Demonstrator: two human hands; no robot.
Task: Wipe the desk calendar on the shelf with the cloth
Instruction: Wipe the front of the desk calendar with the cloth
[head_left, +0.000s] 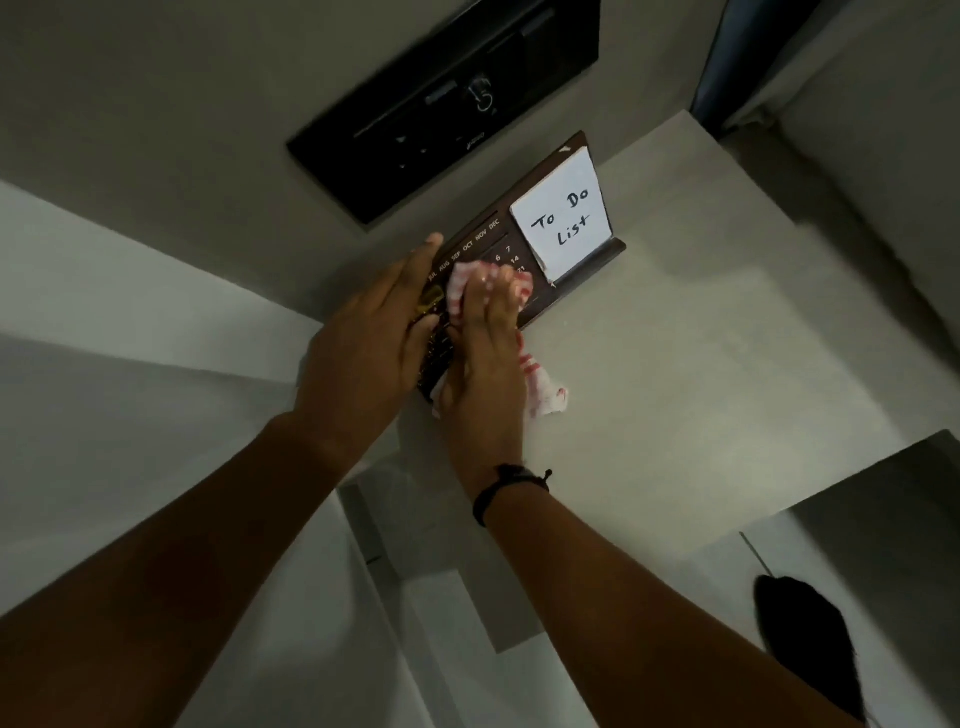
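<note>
Pressing the red-and-white cloth (470, 283) flat against the calendar's face, the right hand (485, 358) lies spread over it, fingers extended and not clenched; a loose tail of cloth hangs out beside its wrist. Just to its left, the left hand (369, 338) is clamped on the desk calendar (491, 244) at its near end, steadying it. The wiping step looks well in hand. Next, the cloth probably needs to travel away from the hands toward the uncovered date numbers and the "To Do List" note (563, 221). The calendar stands on the shelf (701, 338) against the wall, its long axis running from the hands diagonally up and right, its face turned toward the person.
</note>
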